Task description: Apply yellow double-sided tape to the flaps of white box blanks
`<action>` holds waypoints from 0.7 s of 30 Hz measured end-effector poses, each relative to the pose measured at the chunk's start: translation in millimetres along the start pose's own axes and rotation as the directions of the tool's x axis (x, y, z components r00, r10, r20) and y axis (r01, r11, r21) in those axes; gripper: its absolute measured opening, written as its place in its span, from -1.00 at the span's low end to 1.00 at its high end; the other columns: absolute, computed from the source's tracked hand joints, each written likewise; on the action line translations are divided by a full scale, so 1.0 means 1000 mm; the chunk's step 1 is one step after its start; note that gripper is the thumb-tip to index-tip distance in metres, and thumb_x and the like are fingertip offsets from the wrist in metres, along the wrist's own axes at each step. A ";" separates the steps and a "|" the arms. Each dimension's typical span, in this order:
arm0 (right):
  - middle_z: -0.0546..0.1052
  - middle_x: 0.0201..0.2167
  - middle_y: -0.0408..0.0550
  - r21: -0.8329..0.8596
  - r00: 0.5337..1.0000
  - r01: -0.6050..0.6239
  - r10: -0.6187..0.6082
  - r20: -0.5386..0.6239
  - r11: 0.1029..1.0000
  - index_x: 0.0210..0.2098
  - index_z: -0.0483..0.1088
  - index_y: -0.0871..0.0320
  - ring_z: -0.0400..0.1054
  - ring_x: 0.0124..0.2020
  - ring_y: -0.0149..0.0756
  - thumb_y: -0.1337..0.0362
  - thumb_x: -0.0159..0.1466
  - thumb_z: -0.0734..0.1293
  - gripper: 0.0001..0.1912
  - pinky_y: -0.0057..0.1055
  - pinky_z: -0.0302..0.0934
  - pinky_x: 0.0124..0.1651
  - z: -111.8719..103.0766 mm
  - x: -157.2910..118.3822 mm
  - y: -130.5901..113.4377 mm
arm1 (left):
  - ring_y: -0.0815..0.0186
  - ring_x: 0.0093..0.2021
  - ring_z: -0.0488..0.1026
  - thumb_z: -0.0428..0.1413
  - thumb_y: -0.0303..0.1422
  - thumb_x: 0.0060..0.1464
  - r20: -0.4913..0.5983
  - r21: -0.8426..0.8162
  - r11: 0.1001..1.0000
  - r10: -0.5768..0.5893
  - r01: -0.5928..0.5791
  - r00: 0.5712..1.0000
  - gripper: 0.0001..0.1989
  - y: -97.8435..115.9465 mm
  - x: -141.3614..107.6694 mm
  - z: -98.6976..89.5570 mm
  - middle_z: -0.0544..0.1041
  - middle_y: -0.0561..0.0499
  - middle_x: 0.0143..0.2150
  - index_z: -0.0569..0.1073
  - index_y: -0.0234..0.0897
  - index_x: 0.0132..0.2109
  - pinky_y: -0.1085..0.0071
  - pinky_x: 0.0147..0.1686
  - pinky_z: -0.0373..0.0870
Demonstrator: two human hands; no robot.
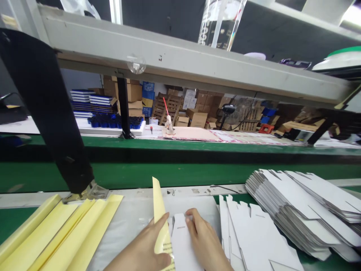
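Observation:
Between my two hands stands a narrow white cardboard box, its top flap edges near my fingertips. My left hand grips a yellow printed sheet, thumb in front and fingers behind, along the box's left side. With bent fingers, my right hand holds the box's right side near the top. Dark print shows low on the yellow sheet. The lower part of the box runs out of view at the bottom.
Yellow sheets lie at left beside a black post. Flat white cartons lie at right, with a taller stack beyond. Clear plastic covers the bench under my hands. A grey shelf beam crosses above the green conveyor.

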State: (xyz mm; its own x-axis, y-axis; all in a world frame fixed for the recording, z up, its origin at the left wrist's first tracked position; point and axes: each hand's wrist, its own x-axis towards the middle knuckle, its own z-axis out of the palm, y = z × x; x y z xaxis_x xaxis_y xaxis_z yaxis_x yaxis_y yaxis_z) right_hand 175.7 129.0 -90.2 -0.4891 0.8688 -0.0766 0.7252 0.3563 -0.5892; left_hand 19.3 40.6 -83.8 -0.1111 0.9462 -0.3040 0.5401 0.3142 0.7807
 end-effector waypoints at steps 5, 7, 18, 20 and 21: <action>0.40 -0.09 0.23 0.016 0.994 -0.083 0.081 0.070 0.996 -0.01 0.18 0.26 0.30 -0.11 0.10 0.15 0.07 0.26 -0.47 -0.16 0.13 -0.14 -0.005 -0.020 -0.005 | 0.15 0.20 0.05 0.08 -0.43 -0.16 -0.036 -0.056 0.996 0.063 -0.065 0.997 -0.24 0.006 -0.010 -0.020 0.10 -0.11 0.24 0.01 -0.31 0.22 0.23 0.15 0.00; 0.38 -0.08 0.21 0.039 0.994 -0.094 0.092 0.053 0.995 -0.03 0.21 0.26 0.30 -0.10 0.07 0.21 0.03 0.28 -0.48 -0.17 0.13 -0.11 0.000 -0.022 -0.002 | 0.22 0.20 0.04 0.08 -0.40 -0.10 -0.057 -0.091 0.989 0.107 -0.112 0.993 -0.28 0.008 -0.015 -0.029 0.09 0.01 0.25 -0.01 -0.16 0.22 0.27 0.15 0.02; 0.43 -0.49 -0.08 0.374 0.998 -0.043 0.059 -0.031 0.927 -0.13 0.16 0.18 0.38 -0.35 -0.12 0.18 0.04 0.19 -0.60 -0.25 0.19 -0.25 0.010 -0.017 0.015 | 0.18 0.20 0.04 0.08 -0.32 -0.02 -0.092 -0.155 0.981 0.104 -0.117 0.990 -0.34 0.021 -0.028 -0.043 0.09 0.05 0.25 -0.01 -0.07 0.21 0.21 0.14 0.01; 0.43 -0.50 -0.10 0.482 0.995 -0.016 0.060 -0.077 0.876 -0.10 0.16 0.16 0.38 -0.41 -0.18 0.08 0.08 0.14 -0.57 -0.30 0.22 -0.30 -0.009 -0.021 0.016 | 0.17 0.18 0.06 0.07 -0.32 -0.02 -0.097 -0.167 0.981 0.084 -0.099 0.992 -0.34 0.024 -0.030 -0.044 0.10 0.05 0.24 -0.01 -0.04 0.21 0.20 0.12 0.04; 0.45 -0.45 -0.06 0.514 0.988 -0.018 0.096 -0.124 0.858 -0.08 0.17 0.14 0.39 -0.39 -0.18 0.04 0.09 0.14 -0.54 -0.32 0.24 -0.31 -0.024 -0.023 0.019 | 0.16 0.18 0.06 0.07 -0.32 -0.02 -0.093 -0.171 0.981 0.073 -0.088 0.993 -0.34 0.026 -0.031 -0.044 0.09 0.06 0.25 -0.02 -0.03 0.21 0.20 0.11 0.05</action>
State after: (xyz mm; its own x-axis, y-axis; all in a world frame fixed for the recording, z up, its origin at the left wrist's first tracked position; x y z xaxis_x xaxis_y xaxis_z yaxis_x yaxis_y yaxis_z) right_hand 212.1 124.5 -80.0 -0.3532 0.9350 -0.0320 0.3818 0.1128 -0.9174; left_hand -0.3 22.7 -30.2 -0.1489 0.9697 -0.1939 0.3973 0.2382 0.8862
